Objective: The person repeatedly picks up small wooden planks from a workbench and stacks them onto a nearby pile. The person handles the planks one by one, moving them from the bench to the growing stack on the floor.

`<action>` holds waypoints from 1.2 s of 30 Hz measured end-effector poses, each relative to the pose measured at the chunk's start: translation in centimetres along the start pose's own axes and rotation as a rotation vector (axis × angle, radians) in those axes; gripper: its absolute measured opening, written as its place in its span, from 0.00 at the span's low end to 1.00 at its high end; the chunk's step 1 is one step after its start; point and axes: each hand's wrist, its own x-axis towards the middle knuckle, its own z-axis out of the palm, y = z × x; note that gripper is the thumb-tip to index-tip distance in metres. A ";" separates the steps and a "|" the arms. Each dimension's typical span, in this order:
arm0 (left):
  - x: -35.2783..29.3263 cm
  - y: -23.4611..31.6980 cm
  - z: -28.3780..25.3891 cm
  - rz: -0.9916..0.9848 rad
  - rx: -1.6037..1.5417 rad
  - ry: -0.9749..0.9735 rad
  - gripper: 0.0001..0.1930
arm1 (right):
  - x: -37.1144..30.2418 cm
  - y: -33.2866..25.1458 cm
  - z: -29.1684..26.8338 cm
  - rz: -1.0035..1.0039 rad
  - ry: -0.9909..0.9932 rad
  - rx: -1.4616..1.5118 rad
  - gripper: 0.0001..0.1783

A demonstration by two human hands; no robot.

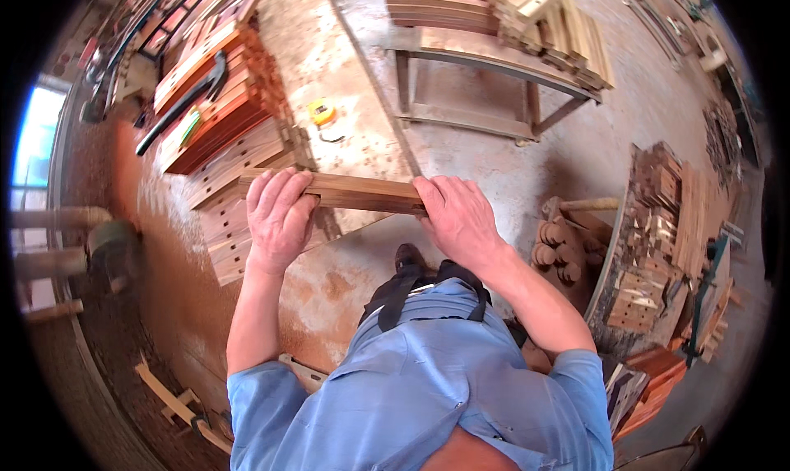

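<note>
Wooden bar (pixel 362 193) spanned between two hands, in front of your torso and above the near end of the surface (pixel 362 68). Your left hand (pixel 278 216) is closed around the bar near its left end, fingers over the top; your right hand (pixel 461 220) clasps the opposite end. Should either grip loosen, that end would probably drop first, twisting the bar out of the other hand; splinters are a likely hazard if your fingers slide along its edges. Just beyond the bar's left end lie drilled boards (pixel 239 162), whose stepped pile a careless swing could jar. Farther beyond the bar, a yellow tape measure (pixel 322 111) might be knocked or trapped if the wood came down on it. Beyond the bar to the left, a hammer (pixel 177 113) rests across red-brown boards (pixel 239 109), its handle overhanging the stack; a bump there could tip it off.
</note>
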 end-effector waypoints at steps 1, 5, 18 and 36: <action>0.6 1.0 0.5 0.006 -0.032 -0.032 0.09 | -0.8 1.1 0.5 0.058 -0.058 0.015 0.30; 3.2 3.5 2.6 -0.180 -0.063 0.156 0.20 | -5.7 5.9 -1.2 0.433 -0.167 0.560 0.17; 3.9 12.8 10.7 -0.449 -0.459 -0.177 0.21 | -23.0 23.1 -13.1 1.124 0.573 1.613 0.23; 4.8 13.7 12.1 -0.471 -0.256 -0.260 0.20 | -39.3 40.8 -28.7 1.475 0.454 -0.674 0.20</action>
